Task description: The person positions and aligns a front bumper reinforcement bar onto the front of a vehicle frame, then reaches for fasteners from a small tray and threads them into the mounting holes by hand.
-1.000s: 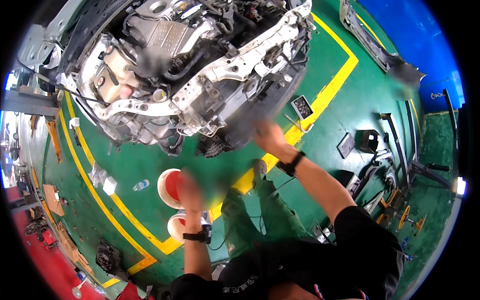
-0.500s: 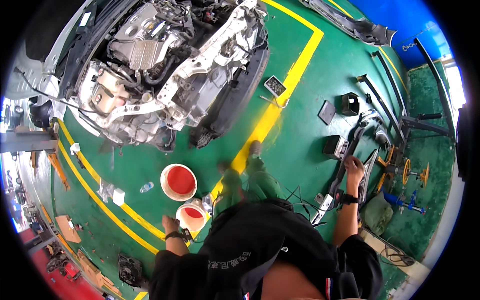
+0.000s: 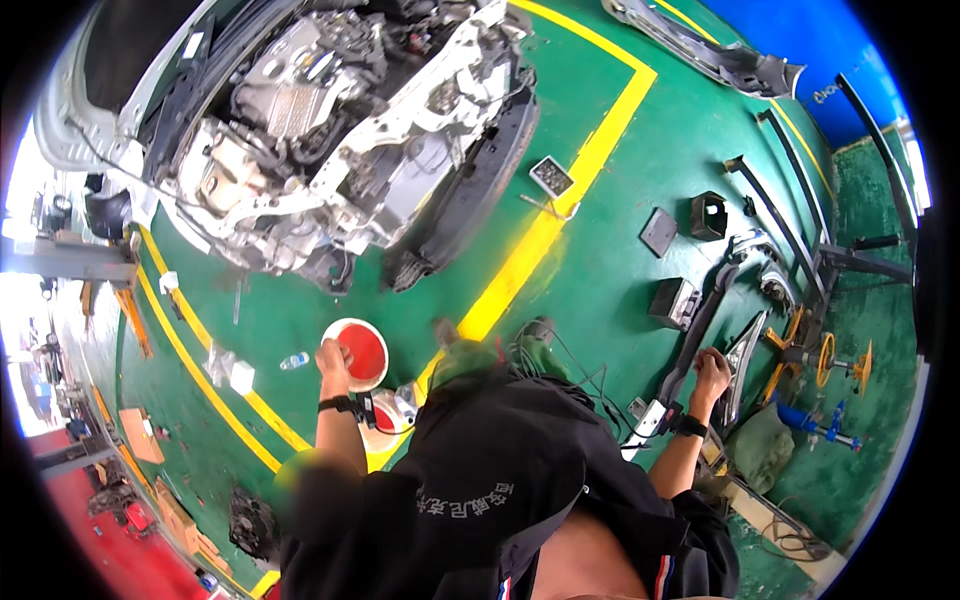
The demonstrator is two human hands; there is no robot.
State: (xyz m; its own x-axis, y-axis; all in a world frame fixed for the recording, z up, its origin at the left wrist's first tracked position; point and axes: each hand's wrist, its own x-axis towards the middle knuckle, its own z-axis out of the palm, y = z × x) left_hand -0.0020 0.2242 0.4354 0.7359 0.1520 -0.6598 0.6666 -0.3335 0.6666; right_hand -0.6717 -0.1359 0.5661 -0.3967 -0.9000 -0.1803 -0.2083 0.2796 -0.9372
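My left hand (image 3: 333,366) hangs in front of the larger white bucket (image 3: 331,329) with a red inside, overlapping its left side in the view. Its fingers are loosely bent and apart, with nothing visible in them; contact with the bucket cannot be told. A smaller white bucket (image 3: 402,436), also red inside, stands below, partly behind my left wrist. On the right, my right hand (image 3: 711,374) hangs with loosely parted fingers, seemingly holding nothing. It appears between a long black bar-shaped part (image 3: 690,345) and a car headlight (image 3: 741,362). Both wrists wear black bands.
A car front with its engine (image 3: 290,100) exposed stands ahead left. A parts tray (image 3: 551,176) lies near the yellow floor line. A black battery-like box (image 3: 675,303), open black box (image 3: 709,216) and flat dark plate (image 3: 658,232) sit right. Cables (image 3: 570,350) hang near my legs.
My left hand has moved forward, from beside the smaller bucket to over the larger one's left side. My right hand has drawn back slightly and its fingers have loosened. My feet have shifted.
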